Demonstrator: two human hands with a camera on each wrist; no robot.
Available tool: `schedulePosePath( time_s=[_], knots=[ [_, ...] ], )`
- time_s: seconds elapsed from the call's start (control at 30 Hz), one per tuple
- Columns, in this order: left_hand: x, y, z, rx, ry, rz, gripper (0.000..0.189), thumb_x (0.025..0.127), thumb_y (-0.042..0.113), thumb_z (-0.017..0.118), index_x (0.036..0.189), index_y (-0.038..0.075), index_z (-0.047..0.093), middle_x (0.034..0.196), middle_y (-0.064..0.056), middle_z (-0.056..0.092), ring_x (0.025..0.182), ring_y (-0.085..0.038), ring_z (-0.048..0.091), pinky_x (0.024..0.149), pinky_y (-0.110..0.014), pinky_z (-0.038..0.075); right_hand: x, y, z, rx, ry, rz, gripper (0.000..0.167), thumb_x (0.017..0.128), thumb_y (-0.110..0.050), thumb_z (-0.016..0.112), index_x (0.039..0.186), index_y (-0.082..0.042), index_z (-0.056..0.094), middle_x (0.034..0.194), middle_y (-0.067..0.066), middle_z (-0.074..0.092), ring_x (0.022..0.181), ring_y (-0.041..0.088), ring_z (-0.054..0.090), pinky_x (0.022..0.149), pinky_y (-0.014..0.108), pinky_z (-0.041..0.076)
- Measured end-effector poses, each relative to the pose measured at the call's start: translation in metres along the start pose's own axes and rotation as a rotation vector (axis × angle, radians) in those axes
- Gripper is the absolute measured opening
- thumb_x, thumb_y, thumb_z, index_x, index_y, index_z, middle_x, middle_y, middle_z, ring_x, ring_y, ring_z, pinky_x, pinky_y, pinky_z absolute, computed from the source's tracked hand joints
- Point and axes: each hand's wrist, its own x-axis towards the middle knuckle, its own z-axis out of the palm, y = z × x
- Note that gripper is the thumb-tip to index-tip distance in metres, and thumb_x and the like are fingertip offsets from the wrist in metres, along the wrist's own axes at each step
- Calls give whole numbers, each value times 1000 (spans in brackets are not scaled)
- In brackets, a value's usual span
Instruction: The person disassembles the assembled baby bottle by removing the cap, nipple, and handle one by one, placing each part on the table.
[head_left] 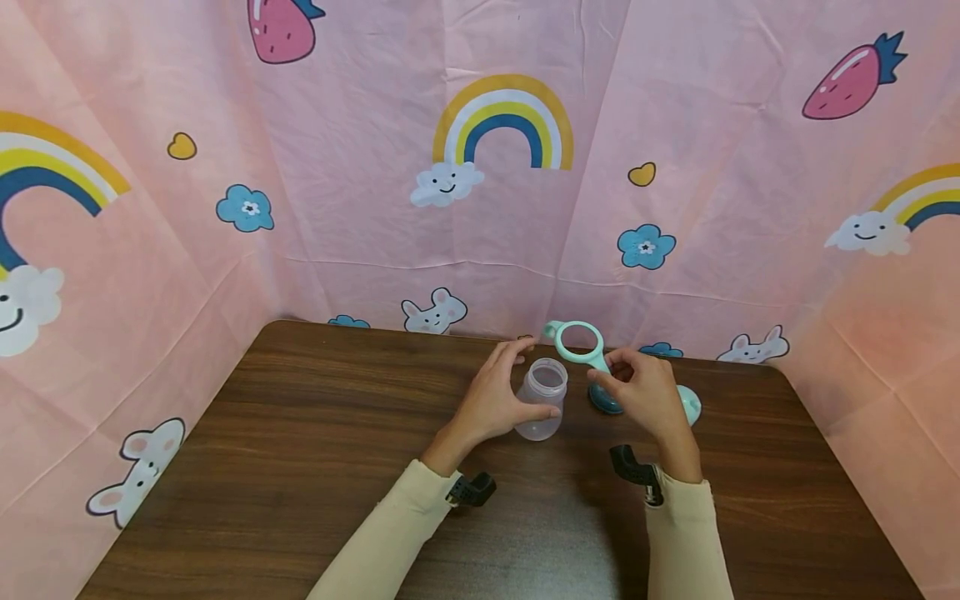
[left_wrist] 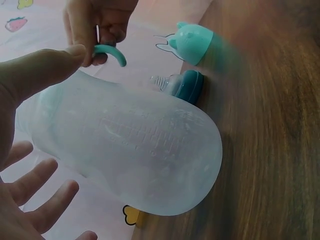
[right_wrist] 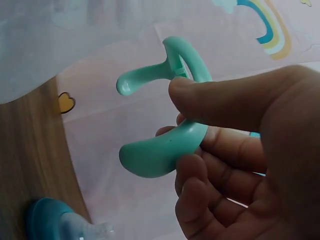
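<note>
A translucent baby bottle [head_left: 542, 414] without a lid stands upright on the table. My left hand [head_left: 489, 402] is around it, thumb at the near side and fingers at the far side. In the left wrist view those fingers [left_wrist: 52, 205] are spread and fairly straight beside the bottle [left_wrist: 130, 140]. My right hand [head_left: 651, 393] pinches a mint-green bottle handle [right_wrist: 165, 150], a ring with two curved grips, between thumb and fingers. The handle's ring [head_left: 560, 347] is held up, just right of the bottle's mouth.
A teal collar with a clear nipple [left_wrist: 190, 86] stands on the table [head_left: 337, 433], partly behind my right hand. Right of it is a mint-green bottle cap [head_left: 690, 404] with small ears. A pink patterned cloth [head_left: 360, 208] hangs behind the table's far edge.
</note>
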Motion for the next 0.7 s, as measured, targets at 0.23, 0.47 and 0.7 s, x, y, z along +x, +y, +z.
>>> schedulePosePath(
  time_s=[0.23, 0.47, 0.7],
  knots=[
    [0, 1, 2, -10, -13, 5, 101, 75, 31, 105, 158, 8, 53, 150, -12, 61, 137, -36, 59, 113, -54, 49, 3, 10, 12, -17, -11, 10, 21, 94, -15, 91, 99, -1, 76, 81, 4, 75, 75, 23, 73, 67, 38, 57],
    [-2, 0, 2, 7, -26, -10, 95, 76, 33, 104, 156, 11, 57, 149, -9, 62, 136, -37, 60, 113, -58, 48, 6, 16, 20, -44, -22, 33, 22, 92, -16, 92, 95, -2, 76, 81, 5, 75, 76, 23, 73, 72, 41, 58],
    [-2, 1, 2, 20, -36, -17, 90, 78, 35, 103, 153, 13, 59, 148, -8, 63, 135, -32, 61, 113, -57, 48, 5, 20, 27, -53, -41, 36, 24, 92, -18, 93, 91, -4, 73, 81, 3, 75, 77, 23, 73, 72, 41, 57]
  ],
)
